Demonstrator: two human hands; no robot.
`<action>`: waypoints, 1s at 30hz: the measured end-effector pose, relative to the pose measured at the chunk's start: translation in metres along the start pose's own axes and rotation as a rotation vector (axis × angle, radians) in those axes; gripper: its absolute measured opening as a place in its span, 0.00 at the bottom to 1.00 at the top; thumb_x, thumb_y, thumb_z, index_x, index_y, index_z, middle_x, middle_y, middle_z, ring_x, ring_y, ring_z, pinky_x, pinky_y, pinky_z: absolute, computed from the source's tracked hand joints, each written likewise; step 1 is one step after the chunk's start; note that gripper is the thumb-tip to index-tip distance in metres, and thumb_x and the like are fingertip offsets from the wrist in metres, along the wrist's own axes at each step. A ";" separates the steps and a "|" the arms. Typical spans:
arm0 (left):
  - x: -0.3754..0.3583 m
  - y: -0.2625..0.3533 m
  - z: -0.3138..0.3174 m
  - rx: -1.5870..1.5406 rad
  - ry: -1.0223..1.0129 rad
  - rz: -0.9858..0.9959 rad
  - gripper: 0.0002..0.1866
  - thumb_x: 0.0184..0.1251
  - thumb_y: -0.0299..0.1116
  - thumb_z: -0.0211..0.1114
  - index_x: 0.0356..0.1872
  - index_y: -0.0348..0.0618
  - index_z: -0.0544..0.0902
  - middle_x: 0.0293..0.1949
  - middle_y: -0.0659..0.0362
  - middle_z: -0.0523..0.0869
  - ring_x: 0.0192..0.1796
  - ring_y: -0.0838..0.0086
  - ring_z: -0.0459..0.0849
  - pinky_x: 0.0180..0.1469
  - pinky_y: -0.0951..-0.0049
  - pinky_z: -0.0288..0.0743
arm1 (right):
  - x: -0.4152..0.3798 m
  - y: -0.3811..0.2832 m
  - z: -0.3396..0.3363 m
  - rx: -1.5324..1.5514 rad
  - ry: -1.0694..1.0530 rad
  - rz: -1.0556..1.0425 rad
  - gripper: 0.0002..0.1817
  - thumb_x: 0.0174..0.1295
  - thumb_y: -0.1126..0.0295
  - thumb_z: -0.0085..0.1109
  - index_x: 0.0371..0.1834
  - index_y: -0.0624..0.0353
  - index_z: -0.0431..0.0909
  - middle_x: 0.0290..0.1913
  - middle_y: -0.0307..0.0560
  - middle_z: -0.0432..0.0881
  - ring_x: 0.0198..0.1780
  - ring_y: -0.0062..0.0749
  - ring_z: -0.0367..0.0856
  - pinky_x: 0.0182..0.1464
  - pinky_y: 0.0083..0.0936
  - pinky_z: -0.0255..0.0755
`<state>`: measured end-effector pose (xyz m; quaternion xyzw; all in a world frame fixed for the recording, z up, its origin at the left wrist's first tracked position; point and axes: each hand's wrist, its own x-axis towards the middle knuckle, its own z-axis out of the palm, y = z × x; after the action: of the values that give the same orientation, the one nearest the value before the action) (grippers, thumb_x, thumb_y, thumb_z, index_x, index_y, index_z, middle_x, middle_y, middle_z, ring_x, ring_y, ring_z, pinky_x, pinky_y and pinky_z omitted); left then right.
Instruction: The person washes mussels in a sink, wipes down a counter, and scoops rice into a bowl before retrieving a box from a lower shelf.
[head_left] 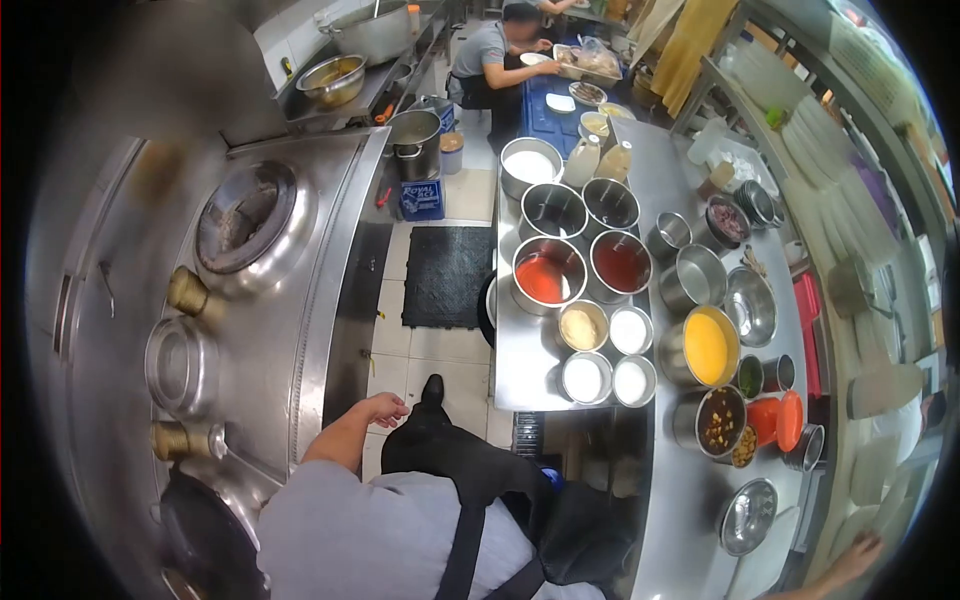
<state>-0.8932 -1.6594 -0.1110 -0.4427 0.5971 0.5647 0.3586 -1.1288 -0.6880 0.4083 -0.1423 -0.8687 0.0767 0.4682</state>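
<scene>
Left hand (383,408) fingers loosely curled, empty, beside long steel stove table (330,290) edge; right hand (856,557) fingers unclear, at steel prep table (690,500) corner near shallow round steel bowl (748,516).

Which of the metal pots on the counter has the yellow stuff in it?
The pot at the counter's middle, right of the small white-filled tins. It alone holds bright yellow; the two pots beyond it hold red liquid.

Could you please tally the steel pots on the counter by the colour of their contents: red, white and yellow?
red pots: 2
white pots: 4
yellow pot: 1
Total: 7
</scene>
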 end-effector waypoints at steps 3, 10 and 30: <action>0.029 0.026 -0.044 0.132 -0.047 0.013 0.28 0.63 0.45 0.71 0.59 0.42 0.76 0.40 0.56 0.84 0.28 0.72 0.83 0.28 0.69 0.77 | -0.089 -0.116 -0.049 0.025 0.016 0.127 0.19 0.73 0.69 0.51 0.62 0.68 0.71 0.54 0.60 0.79 0.49 0.41 0.83 0.50 0.30 0.79; 0.062 0.149 -0.202 0.609 0.199 0.709 0.32 0.60 0.46 0.74 0.61 0.38 0.76 0.42 0.51 0.87 0.38 0.70 0.87 0.46 0.67 0.80 | -0.209 -0.377 -0.088 -0.415 0.152 -0.309 0.12 0.69 0.67 0.58 0.41 0.67 0.79 0.38 0.60 0.80 0.39 0.57 0.78 0.44 0.47 0.73; -0.160 0.495 -0.425 0.155 -0.319 1.016 0.22 0.68 0.47 0.68 0.47 0.35 0.81 0.34 0.56 0.84 0.34 0.78 0.84 0.34 0.79 0.81 | -0.218 -0.742 0.256 0.391 -0.185 -0.447 0.09 0.67 0.83 0.53 0.49 0.66 0.74 0.46 0.52 0.76 0.48 0.42 0.77 0.45 0.31 0.77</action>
<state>-1.2683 -2.0761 0.2591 0.0208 0.7142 0.6816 0.1581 -1.3594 -1.4605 0.2924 0.1525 -0.8863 0.1503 0.4107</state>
